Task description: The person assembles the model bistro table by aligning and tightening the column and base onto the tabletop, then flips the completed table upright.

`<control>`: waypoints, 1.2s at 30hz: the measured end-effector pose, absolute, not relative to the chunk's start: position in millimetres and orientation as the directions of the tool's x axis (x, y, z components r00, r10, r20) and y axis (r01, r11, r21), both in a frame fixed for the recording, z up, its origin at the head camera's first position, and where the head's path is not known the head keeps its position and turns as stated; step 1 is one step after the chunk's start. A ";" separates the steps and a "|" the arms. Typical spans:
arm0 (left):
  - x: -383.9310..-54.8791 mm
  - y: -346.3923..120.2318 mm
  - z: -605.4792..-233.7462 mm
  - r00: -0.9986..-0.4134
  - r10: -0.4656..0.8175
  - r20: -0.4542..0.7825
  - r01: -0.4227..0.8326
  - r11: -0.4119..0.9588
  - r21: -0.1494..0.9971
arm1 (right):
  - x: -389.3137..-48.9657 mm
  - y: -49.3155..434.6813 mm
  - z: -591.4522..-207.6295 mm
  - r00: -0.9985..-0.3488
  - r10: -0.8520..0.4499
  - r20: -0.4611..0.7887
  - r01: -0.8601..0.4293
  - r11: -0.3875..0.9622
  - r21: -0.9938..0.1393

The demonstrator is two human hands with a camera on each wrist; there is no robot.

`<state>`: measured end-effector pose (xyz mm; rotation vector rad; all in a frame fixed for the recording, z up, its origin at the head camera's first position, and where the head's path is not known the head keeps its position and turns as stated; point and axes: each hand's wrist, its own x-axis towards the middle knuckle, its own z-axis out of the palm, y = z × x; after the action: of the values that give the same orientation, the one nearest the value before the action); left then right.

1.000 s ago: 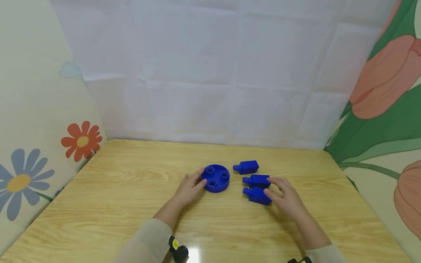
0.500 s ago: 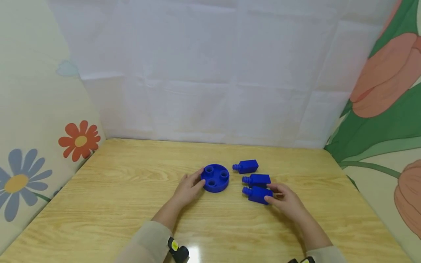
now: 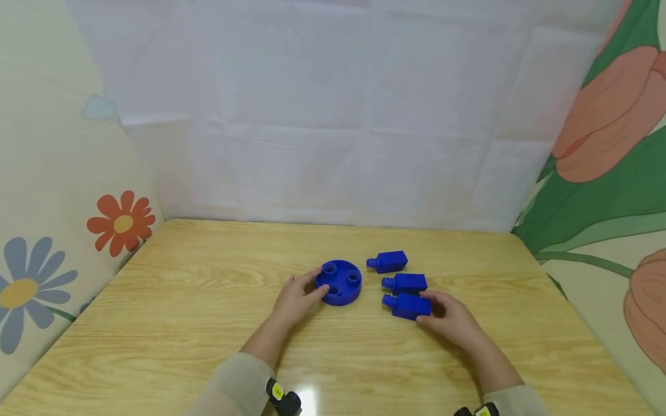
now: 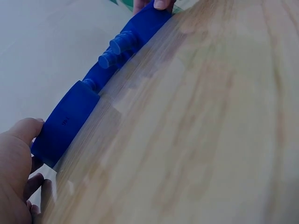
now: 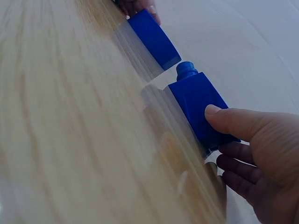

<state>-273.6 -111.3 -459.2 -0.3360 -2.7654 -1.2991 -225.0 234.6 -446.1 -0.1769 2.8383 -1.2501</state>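
Left grip (image 3: 295, 299) clamped on a blue disc (image 3: 344, 299), a person pinches the front bottle (image 3: 410, 307), right of the disc, in the right grip (image 3: 454, 319), apparently securing it; lifting would call for clearing the middle bottle (image 3: 409, 282).

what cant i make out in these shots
Left wrist: the mark on the disc, too small and dim to read.
Left wrist: most of the right hand, cut off by the top edge.
Right wrist: the middle bottle, hidden behind the near bottle.
Head: how deep the sockets go, too small.
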 end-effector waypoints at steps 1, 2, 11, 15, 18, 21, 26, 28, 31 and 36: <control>-273.7 -111.4 -459.2 -0.975 0.164 0.149 0.219 0.618 0.755 | -224.9 234.2 -445.9 -0.993 -0.118 0.013 -0.089 0.670 -0.737; -273.4 -111.6 -458.6 -0.976 0.162 0.147 0.217 0.619 0.755 | -224.5 233.8 -445.6 -0.993 -0.116 0.011 -0.087 0.672 -0.735; -274.4 -113.0 -459.8 -0.974 0.162 0.159 0.224 0.585 0.779 | -222.9 226.0 -441.8 -0.997 -0.076 -0.032 -0.024 0.637 -0.770; -275.7 -112.9 -460.7 -0.972 0.155 0.176 0.234 0.563 0.793 | -222.4 219.8 -436.5 -0.995 -0.099 -0.020 -0.042 0.587 -0.808; -275.6 -112.9 -460.9 -0.973 0.142 0.181 0.230 0.553 0.801 | -224.2 214.1 -431.0 -0.990 -0.142 0.012 -0.087 0.536 -0.840; -275.1 -113.0 -460.9 -0.971 0.142 0.194 0.240 0.541 0.806 | -229.0 207.1 -425.9 -0.982 -0.179 0.059 -0.140 0.485 -0.863; -273.3 -112.9 -460.6 -0.962 0.173 0.212 0.272 0.536 0.799 | -239.0 192.8 -419.5 -0.978 -0.184 0.094 -0.166 0.430 -0.887; -272.2 -112.9 -460.7 -0.961 0.178 0.213 0.276 0.545 0.792 | -242.9 187.6 -417.6 -0.979 -0.179 0.095 -0.165 0.427 -0.889; -270.7 -112.7 -460.6 -0.960 0.183 0.212 0.279 0.565 0.776 | -248.7 180.2 -414.5 -0.980 -0.170 0.103 -0.167 0.420 -0.892; -270.1 -112.3 -459.7 -0.958 0.204 0.201 0.284 0.577 0.766 | -259.1 168.4 -407.6 -0.973 -0.185 0.136 -0.199 0.386 -0.901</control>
<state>-270.1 -112.3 -459.7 -0.4198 -2.7081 -1.3411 -259.1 168.4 -407.6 -0.3635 2.6258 -1.7105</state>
